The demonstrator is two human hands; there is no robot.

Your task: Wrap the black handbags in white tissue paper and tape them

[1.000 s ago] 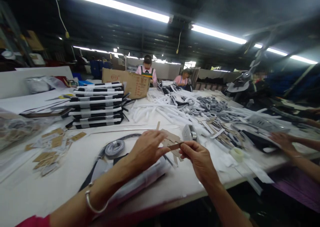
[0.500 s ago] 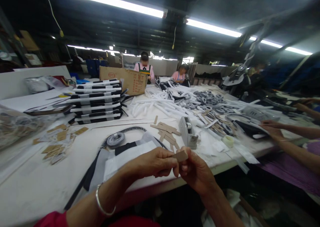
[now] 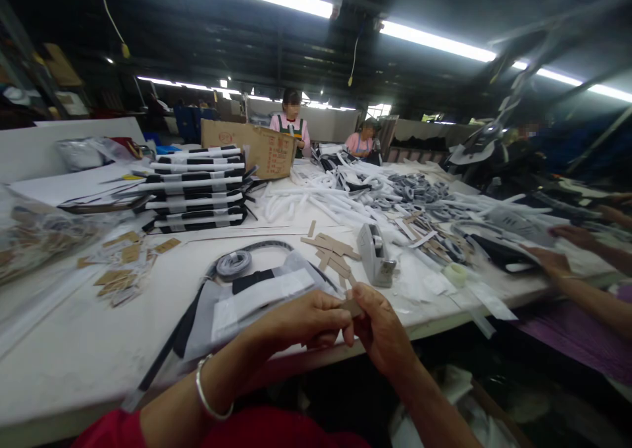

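Observation:
Between my two hands is a small brown cardboard strip [image 3: 352, 308], partly covered by fingers. My left hand [image 3: 316, 319] pinches its left end, fingers curled. On the other end, my right hand [image 3: 380, 323] has its thumb and fingers closed. Just beyond them lies a loose pile of similar cardboard strips [image 3: 333, 250], beside a grey tape dispenser [image 3: 376, 257]. Left of my hands, a black item with a white sheet [image 3: 264, 300] rests in a clear plastic bag, and a coiled grey strap [image 3: 234, 263] sits at its top.
Stacked black-and-white bundles [image 3: 197, 197] stand at the left back near a cardboard box [image 3: 247, 145]. Brown tags [image 3: 129, 253] lie on the left. White tubes [image 3: 326, 201] cover the table's middle. At right, a co-worker's hands [image 3: 553, 263] work on a black item.
The cardboard strip is turned and more hidden by my fingers, with my right thumb now over its end. The whole view has shifted slightly.

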